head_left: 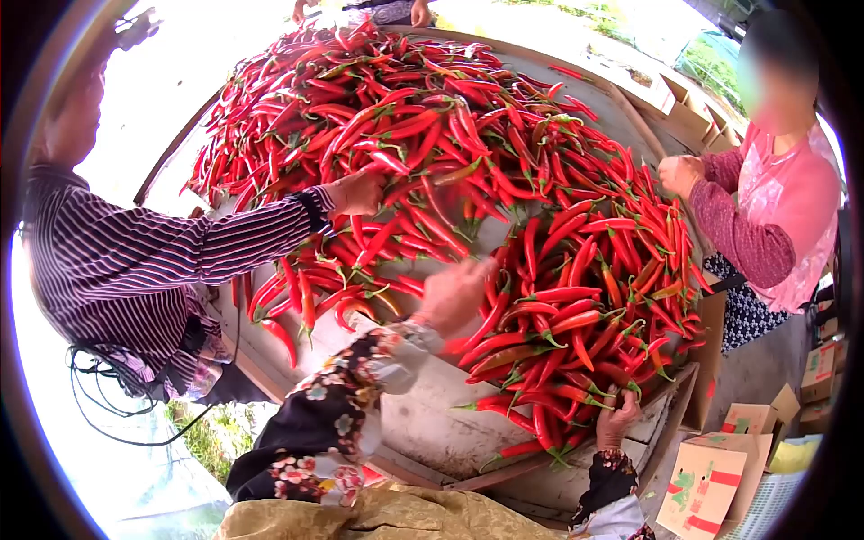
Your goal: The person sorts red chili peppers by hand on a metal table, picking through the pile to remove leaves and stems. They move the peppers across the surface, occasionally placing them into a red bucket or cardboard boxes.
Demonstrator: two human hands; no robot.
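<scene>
A large heap of red chili peppers with green stems spreads over a pale wooden table. My left hand, in a dark floral sleeve, reaches over the middle of the heap. It is smeared by motion, so its fingers and anything in them cannot be made out. Low on the right, by the table's edge, my right hand has its fingers curled round the stem end of a red chili pepper. More peppers lie just left of that hand.
A person in a striped shirt reaches into the heap from the left. Another in pink stands at the right edge, hands together. A third person's hands show at the far side. Cardboard boxes stand lower right; a wooden rim borders the table.
</scene>
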